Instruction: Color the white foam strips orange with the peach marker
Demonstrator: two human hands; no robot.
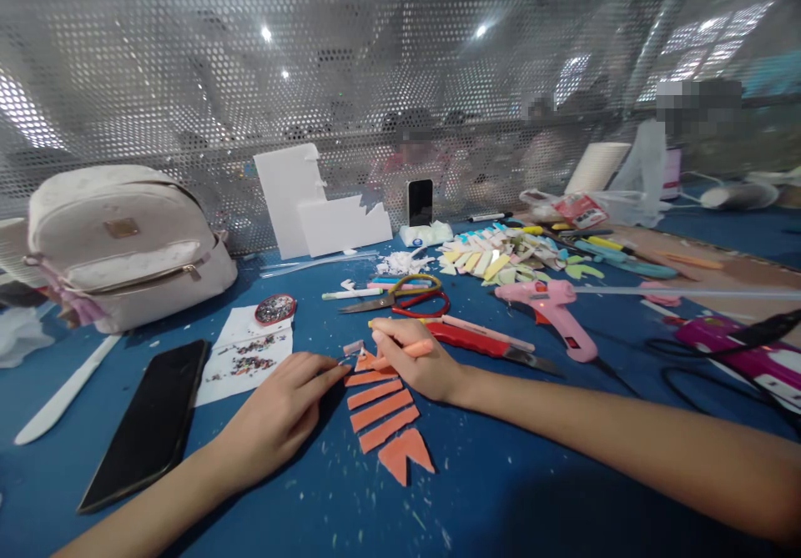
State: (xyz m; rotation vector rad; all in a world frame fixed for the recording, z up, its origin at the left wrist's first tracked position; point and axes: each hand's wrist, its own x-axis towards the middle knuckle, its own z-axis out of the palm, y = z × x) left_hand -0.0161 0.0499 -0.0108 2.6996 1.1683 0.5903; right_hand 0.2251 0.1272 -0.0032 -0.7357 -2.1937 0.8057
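Observation:
My right hand [431, 370] is closed around an orange marker [418, 348], its tip end low over the top of a row of orange pieces. The row is made of flat orange strips [379, 411], with a notched tail-shaped piece [406, 455] at the near end and small gaps between. My left hand [279, 412] rests on the table, fingers stretched toward the top orange piece and holding nothing. Its fingertips lie at or beside that piece; whether they press on it I cannot tell. A small pinkish bit [354, 347] sits just beyond them.
Scissors [400, 295], a red box cutter [479, 341] and a pink glue gun [551, 304] lie beyond my right hand. Left are a black phone [147, 424], beads on paper [250, 354] and a backpack [125, 249]. Paper scraps [501, 253] pile up at the back.

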